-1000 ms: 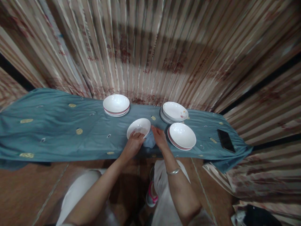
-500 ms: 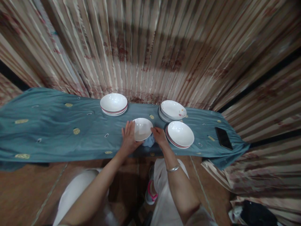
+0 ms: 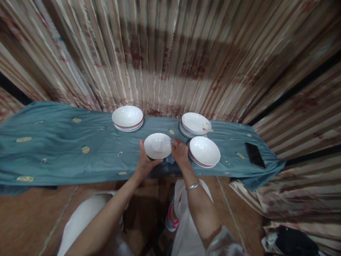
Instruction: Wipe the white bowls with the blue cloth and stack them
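A white bowl (image 3: 158, 146) is between my hands near the front middle of the table. My left hand (image 3: 145, 161) grips its left side, thumb along the near edge and fingers around the far left. At the right rim, my right hand (image 3: 180, 152) pinches a light blue cloth (image 3: 170, 158) against the bowl. Most of the cloth is hidden by the bowl and the fingers. Just right of my right hand stands a stack of white bowls (image 3: 204, 151) with a reddish edge below the top one.
Behind are a stack of white bowls (image 3: 128, 116) at left and flower-patterned white dishes (image 3: 195, 123) at right. A black phone (image 3: 255, 155) lies near the right end of the teal tablecloth (image 3: 61, 142). A striped curtain (image 3: 160, 64) hangs along the back.
My left hand has shifted from lying over the left rim to holding the bowl's side with the thumb in front. The bowl has moved slightly left, and its left rim now shows.
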Action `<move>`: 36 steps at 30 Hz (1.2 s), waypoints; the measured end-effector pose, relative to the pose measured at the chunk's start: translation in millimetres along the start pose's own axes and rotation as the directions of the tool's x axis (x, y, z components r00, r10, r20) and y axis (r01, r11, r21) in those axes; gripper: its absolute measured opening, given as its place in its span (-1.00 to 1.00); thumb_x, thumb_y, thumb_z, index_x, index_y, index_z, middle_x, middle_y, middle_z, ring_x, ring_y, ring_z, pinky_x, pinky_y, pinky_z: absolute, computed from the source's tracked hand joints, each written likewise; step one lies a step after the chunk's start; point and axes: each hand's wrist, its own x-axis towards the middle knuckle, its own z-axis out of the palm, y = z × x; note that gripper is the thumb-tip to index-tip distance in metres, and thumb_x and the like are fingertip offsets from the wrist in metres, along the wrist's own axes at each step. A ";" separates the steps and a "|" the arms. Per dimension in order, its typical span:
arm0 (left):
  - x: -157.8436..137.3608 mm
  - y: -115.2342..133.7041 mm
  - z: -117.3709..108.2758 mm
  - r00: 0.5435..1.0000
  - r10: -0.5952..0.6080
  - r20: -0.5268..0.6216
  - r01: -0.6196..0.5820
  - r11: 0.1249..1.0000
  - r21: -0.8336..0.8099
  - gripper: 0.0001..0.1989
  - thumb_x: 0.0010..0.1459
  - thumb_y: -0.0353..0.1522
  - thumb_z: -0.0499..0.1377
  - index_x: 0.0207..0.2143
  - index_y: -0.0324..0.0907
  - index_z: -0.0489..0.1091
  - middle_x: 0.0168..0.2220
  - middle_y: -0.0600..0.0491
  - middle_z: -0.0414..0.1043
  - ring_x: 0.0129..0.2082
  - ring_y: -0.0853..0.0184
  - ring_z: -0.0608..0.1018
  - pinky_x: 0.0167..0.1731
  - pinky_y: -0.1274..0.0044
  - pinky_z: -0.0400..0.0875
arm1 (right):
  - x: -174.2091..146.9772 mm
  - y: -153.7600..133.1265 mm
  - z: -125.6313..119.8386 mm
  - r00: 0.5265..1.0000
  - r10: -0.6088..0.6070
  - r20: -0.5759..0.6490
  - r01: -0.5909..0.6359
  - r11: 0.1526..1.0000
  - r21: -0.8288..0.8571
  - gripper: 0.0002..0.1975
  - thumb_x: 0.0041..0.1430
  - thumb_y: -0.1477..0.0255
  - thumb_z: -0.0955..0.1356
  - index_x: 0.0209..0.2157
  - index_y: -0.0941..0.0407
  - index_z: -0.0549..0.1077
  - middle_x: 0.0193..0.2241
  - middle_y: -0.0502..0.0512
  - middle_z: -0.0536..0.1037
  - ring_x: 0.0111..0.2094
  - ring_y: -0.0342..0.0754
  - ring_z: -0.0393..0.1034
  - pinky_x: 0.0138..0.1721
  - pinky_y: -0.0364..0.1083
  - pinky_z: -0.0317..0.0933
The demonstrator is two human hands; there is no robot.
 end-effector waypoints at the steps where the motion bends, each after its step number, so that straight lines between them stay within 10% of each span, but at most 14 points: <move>1: 0.5 0.4 0.2 1.000 -0.003 0.002 0.003 1.000 -0.008 0.35 -0.26 -0.23 0.47 0.39 -0.24 -0.36 0.39 -0.38 -0.10 0.40 0.01 0.05 0.33 0.16 -0.06 | 1.7 -1.7 -0.5 1.000 -0.002 -0.006 0.002 1.000 -0.021 -0.69 0.33 0.49 0.22 -0.01 0.27 0.47 -0.07 0.41 0.58 -0.07 0.10 0.49 -0.01 0.00 0.26; 20: -3.5 2.0 -0.2 0.999 -0.041 0.024 0.042 0.999 -0.032 0.30 -0.23 -0.29 0.46 0.39 -0.16 -0.34 0.41 -0.31 -0.09 0.40 0.07 0.07 0.34 0.18 -0.01 | 41.8 -47.9 10.3 0.968 -0.207 0.142 0.230 0.958 -0.174 -0.64 0.26 0.67 0.16 -0.04 0.26 0.47 -0.04 0.32 0.51 0.00 0.09 0.34 0.16 0.05 0.00; 28: -3.6 5.5 -0.1 0.998 -0.054 0.015 0.055 0.998 -0.043 0.29 -0.23 -0.37 0.45 0.39 -0.17 -0.33 0.40 -0.31 -0.05 0.37 0.08 0.15 0.30 0.20 0.11 | 35.3 -70.9 17.7 0.887 -0.423 0.186 0.418 0.906 0.067 -0.56 0.22 0.72 0.14 0.06 0.34 0.44 0.13 0.33 0.45 0.20 0.00 0.25 0.31 -0.02 -0.09; 36: -3.7 1.9 -1.4 0.996 -0.080 0.026 0.081 0.997 -0.020 0.28 -0.21 -0.34 0.45 0.40 -0.12 -0.30 0.40 -0.27 -0.04 0.38 0.04 0.12 0.30 0.19 0.10 | 24.3 -65.5 23.5 0.879 -0.433 0.198 0.336 0.859 0.386 -0.53 0.15 0.70 0.22 -0.01 0.12 0.55 0.08 0.13 0.54 0.17 -0.06 0.36 0.26 0.01 0.13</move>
